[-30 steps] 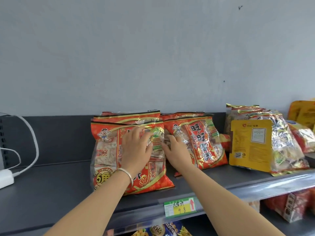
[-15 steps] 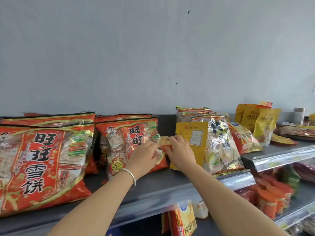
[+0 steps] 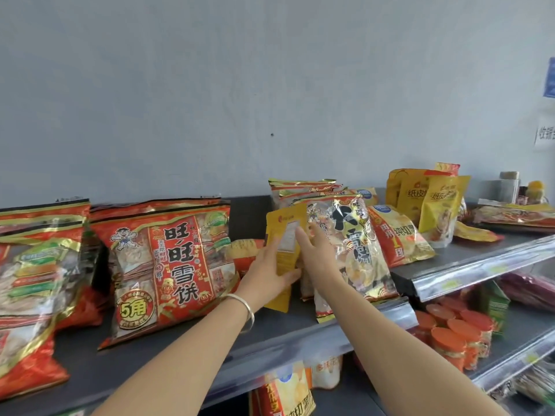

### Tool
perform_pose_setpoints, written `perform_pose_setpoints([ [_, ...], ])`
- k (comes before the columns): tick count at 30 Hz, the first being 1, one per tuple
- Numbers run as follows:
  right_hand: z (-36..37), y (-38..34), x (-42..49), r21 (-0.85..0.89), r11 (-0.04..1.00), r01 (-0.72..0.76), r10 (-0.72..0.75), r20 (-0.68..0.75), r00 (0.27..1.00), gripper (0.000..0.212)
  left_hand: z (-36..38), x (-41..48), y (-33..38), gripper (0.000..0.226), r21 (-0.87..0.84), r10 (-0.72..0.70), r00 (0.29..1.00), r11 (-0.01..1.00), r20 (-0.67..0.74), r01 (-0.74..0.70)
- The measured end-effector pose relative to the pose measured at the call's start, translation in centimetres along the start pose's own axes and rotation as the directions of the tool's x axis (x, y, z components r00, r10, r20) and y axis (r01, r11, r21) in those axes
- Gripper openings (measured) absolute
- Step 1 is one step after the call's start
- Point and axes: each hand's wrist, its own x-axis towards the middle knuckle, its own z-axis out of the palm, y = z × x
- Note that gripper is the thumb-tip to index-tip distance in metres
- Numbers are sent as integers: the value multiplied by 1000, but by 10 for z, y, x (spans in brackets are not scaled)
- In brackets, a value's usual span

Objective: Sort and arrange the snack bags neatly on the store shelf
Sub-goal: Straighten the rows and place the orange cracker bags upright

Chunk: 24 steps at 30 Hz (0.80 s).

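Large red rice-cracker bags [image 3: 174,265] lean upright on the dark grey shelf [image 3: 84,364], and another red bag [image 3: 33,283] stands at the far left. A yellow pouch [image 3: 283,220] stands to their right, against a gold-and-clear snack bag [image 3: 357,244]. My left hand [image 3: 267,271], with a silver bangle on the wrist, grips the yellow pouch by its left edge, thumb underneath. My right hand [image 3: 315,253] lies flat with fingers stretched out, between the pouch and the gold bag and touching both. A small orange packet [image 3: 246,250] lies behind my left hand.
A red-and-yellow bag [image 3: 396,235] and tall yellow bags [image 3: 435,202] sit on the adjoining shelf [image 3: 480,259] to the right. Orange-lidded jars [image 3: 450,334] fill the level below. A clear price rail [image 3: 300,349] runs along the shelf front. The grey wall is close behind.
My view has swung to the right along the shelf. Both hands left the red bags and moved to the yellow pouch; my left hand now holds it.
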Motion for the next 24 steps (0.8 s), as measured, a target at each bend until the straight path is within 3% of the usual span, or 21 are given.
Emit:
perform_pose_setpoints([
  [3,12,-9,4,88,996,-29,11,203,979,41,-7,12,0,77,-140,-105,980,987,-169,81],
  [5,20,-15,7,62,998,-10,-7,270,963,42,-16,16,-6,60,-194,-210,947,967,-244,165],
  [7,25,-19,13,-13,999,32,-28,252,967,41,-28,19,-15,37,-139,-235,934,969,-270,204],
  [11,29,-12,27,-299,945,128,-96,119,988,31,-50,14,-31,16,-42,-192,917,981,-349,189],
  [15,39,0,41,-548,820,164,-35,237,971,38,-71,4,-46,16,-163,-266,855,963,-445,215],
  [19,59,11,53,-688,670,277,-5,370,929,39,-93,-2,-46,20,-191,-255,794,965,-552,177],
  [24,73,26,70,-733,488,474,-55,516,855,72,-103,-14,-48,22,-178,-275,718,961,-640,210],
])
